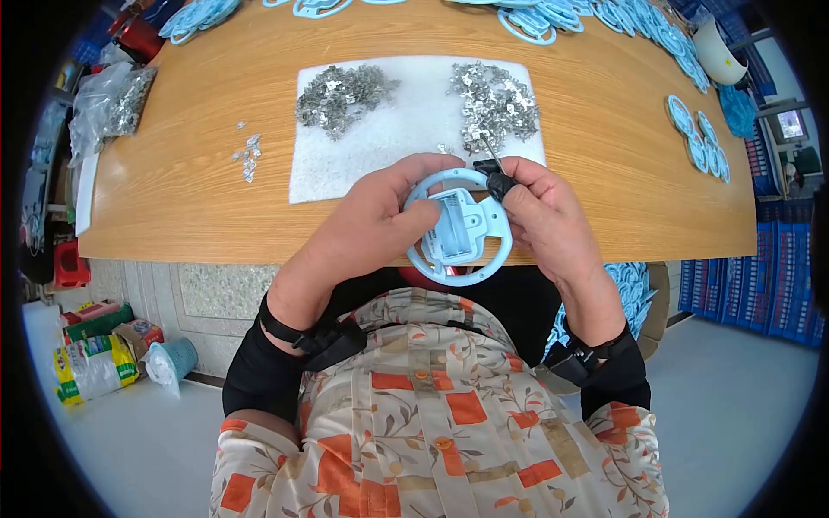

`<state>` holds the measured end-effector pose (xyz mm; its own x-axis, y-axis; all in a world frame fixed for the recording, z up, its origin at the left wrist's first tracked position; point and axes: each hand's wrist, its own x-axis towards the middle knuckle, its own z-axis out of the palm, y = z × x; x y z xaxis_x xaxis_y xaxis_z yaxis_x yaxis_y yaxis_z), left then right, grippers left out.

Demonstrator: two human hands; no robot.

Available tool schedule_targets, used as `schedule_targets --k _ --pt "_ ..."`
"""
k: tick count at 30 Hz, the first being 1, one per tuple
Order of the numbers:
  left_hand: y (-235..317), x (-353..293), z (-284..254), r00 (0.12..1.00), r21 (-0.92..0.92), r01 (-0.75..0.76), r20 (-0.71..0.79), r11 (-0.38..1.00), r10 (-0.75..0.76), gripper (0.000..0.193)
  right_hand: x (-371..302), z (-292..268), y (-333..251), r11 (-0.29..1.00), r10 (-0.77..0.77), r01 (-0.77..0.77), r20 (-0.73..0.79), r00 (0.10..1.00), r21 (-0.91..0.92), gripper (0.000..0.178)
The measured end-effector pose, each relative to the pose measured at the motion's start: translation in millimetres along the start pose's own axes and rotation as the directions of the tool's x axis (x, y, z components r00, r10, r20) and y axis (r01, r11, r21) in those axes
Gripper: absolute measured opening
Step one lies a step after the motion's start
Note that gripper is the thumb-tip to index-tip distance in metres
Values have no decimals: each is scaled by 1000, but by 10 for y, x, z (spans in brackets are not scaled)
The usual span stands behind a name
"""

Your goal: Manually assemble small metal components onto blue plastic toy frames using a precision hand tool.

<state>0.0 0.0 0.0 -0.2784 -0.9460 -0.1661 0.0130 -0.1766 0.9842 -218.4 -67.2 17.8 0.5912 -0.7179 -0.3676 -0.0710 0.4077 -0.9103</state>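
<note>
Patterned cloth of one shirt [432,397] lies nearest, and beyond it are the person's two hands. Between them is one pale blue wheel [471,223], raised over the near edge of one wooden table [207,216]. The left hand [380,207] clasps its left side, thumb on the front, fingers behind. The right hand [553,216] pinches one black-handled tool [499,184] at the rim's upper right; whether it also grips the wheel, one cannot tell.

Two heaps of small metal pieces, left [341,97] and right [494,102], sit on one white foam sheet [406,129], with one loose scatter [250,155] to its left; the pieces are too many to count. One clear bag [93,108] contains more metal pieces. One cardboard box [661,302] contains many blue parts [630,289].

The wheel's hollow side faces up toward the camera; the long axis of its rectangular middle runs nearly away from the person, its far end leaning slightly left. The tool's thin metal shaft points away, also slightly left.
</note>
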Motion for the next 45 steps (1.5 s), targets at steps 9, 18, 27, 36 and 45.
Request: schedule_targets --k 9,18,27,36,45 --pt "5 6 -16 984 -418 -43 -174 907 -33 50 -37 265 121 852 -464 428 -56 884 -300 26" --pt "-43 10 91 942 -239 -229 -298 944 153 47 56 353 124 697 -565 546 112 817 -464 31" --pt "-123 65 199 906 -100 -218 -392 971 163 40 -28 314 120 933 -293 299 56 954 -202 49" --pt "50 0 11 978 66 -146 -139 987 154 38 4 -21 42 986 -168 170 106 980 -3 31" --pt "11 -204 -257 951 -133 53 -296 990 -90 30 818 347 -229 376 -560 385 125 819 -843 18"
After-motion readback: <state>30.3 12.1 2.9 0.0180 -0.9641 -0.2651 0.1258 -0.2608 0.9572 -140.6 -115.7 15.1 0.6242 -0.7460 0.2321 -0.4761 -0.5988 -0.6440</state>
